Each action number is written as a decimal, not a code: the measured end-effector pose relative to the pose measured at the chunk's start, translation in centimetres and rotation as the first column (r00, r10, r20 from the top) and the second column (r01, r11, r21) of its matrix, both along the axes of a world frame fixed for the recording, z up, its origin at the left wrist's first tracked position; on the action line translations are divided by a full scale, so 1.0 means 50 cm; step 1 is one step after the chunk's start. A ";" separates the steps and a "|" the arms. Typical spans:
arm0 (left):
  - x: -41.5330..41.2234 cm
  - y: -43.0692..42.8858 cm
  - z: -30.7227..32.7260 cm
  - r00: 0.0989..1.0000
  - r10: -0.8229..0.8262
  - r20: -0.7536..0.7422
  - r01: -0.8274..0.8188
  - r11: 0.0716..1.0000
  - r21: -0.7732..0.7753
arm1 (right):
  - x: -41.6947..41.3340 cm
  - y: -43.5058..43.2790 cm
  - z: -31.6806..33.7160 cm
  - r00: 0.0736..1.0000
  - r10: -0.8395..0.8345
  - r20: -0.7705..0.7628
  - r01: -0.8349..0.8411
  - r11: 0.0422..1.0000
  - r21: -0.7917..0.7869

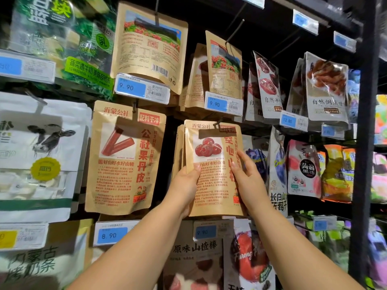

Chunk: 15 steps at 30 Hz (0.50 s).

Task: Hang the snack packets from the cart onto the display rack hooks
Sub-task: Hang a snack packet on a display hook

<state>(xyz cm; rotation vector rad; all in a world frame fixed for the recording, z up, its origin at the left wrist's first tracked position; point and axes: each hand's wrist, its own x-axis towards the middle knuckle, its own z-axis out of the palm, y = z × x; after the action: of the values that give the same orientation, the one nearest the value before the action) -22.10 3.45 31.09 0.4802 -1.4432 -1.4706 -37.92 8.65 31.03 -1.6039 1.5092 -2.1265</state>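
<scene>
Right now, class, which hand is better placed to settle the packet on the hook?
Probably the right hand. Its fingers reach higher up the packet, nearer the hook at its top. The left hand grips lower down, thumb on the front.

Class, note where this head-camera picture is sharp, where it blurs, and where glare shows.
Head view: sharpest on the centre red-fruit packet; lower-left packets and right-edge packets smear; glare hazes the top-left green packet; the rack behind falls dark.
</scene>
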 end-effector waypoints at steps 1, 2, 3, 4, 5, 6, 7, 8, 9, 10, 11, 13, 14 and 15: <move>-0.002 -0.008 0.000 0.998 0.060 0.028 -0.059 0.997 -0.043 | -0.001 -0.005 0.001 1.000 0.004 -0.002 -0.004 1.000 0.007; -0.004 -0.016 0.000 0.989 0.132 0.062 -0.126 0.987 -0.099 | -0.002 -0.009 0.000 1.000 0.006 -0.005 -0.006 1.000 0.012; -0.005 -0.024 0.001 0.974 0.205 0.096 -0.188 0.970 -0.156 | -0.004 -0.014 -0.001 1.000 0.010 -0.004 -0.010 1.000 0.013; -0.004 -0.029 0.002 0.958 0.262 0.121 -0.235 0.951 -0.199 | -0.006 -0.020 -0.002 1.000 0.010 0.001 -0.010 1.000 0.016; -0.004 -0.035 0.002 0.945 0.296 0.140 -0.261 0.939 -0.222 | -0.006 -0.025 -0.003 1.000 0.008 0.003 -0.009 1.000 0.021; -0.003 -0.041 0.001 0.939 0.310 0.151 -0.271 0.934 -0.234 | -0.007 -0.029 -0.004 1.000 0.005 0.003 -0.005 1.000 0.031; -0.003 -0.046 0.000 0.934 0.318 0.163 -0.276 0.931 -0.239 | -0.007 -0.034 -0.006 1.000 0.002 0.001 -0.002 0.999 0.039; -0.004 -0.052 -0.001 0.931 0.323 0.169 -0.279 0.929 -0.242 | -0.008 -0.038 -0.007 1.000 -0.001 -0.006 0.001 0.999 0.045; -0.006 -0.056 -0.002 0.929 0.327 0.171 -0.281 0.928 -0.245 | -0.009 -0.043 -0.008 1.000 -0.010 -0.013 0.010 0.999 0.051; -0.008 -0.060 -0.003 0.929 0.330 0.169 -0.284 0.926 -0.247 | -0.012 -0.047 -0.008 1.000 -0.022 -0.020 0.023 0.998 0.064; -0.011 -0.063 -0.004 0.926 0.338 0.169 -0.292 0.923 -0.250 | -0.013 -0.051 -0.007 0.999 -0.033 -0.029 0.035 0.996 0.078; -0.016 -0.064 -0.005 0.907 0.386 0.168 -0.330 0.900 -0.285 | -0.010 -0.055 -0.005 0.998 -0.045 -0.049 0.050 0.994 0.100; -0.018 -0.063 -0.007 0.892 0.424 0.160 -0.361 0.877 -0.316 | -0.010 -0.057 -0.005 0.997 -0.058 -0.057 0.064 0.992 0.105; -0.020 -0.060 -0.009 0.876 0.460 0.146 -0.389 0.853 -0.349 | -0.009 -0.056 -0.005 0.995 -0.078 -0.068 0.085 0.991 0.102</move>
<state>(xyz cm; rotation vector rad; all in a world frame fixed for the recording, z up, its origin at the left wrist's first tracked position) -23.08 0.45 30.64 0.7348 -1.5840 -0.8338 -38.35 5.83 30.78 -1.6166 1.7039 -2.0158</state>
